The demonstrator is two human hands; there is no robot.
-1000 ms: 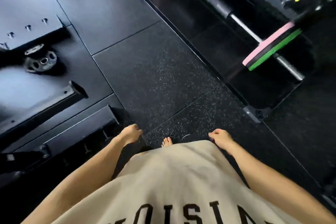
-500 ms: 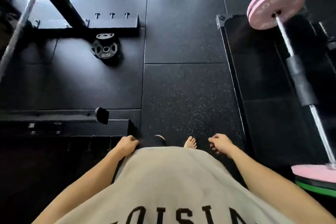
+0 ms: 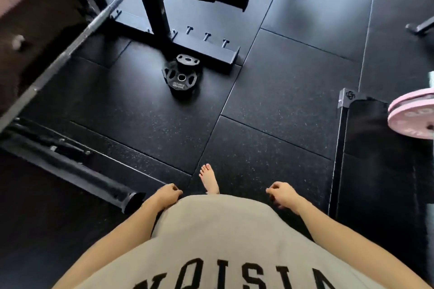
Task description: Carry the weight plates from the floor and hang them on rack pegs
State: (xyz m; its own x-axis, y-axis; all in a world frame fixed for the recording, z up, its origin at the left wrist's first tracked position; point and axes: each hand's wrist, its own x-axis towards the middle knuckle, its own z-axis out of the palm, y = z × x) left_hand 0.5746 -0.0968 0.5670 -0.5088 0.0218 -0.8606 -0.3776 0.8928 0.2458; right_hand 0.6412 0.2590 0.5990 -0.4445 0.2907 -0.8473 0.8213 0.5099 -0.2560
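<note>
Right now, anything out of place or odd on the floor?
Yes: a black weight plate lies flat on the floor mat, with a smaller plate tilted against the rack base just behind it, not hung. Both hands, left hand and right hand, hold nothing.

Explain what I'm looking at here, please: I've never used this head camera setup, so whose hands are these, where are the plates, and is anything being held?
One camera, worn on a person's head, looks forward and down. There is no robot. The left hand and right hand hang loosely curled beside a beige shirt and hold nothing. A bare foot shows between them. Ahead, a small stack of black weight plates lies on the rubber floor, right beside the black rack base, from which short pegs stick up. A pink plate sits at the right edge.
</note>
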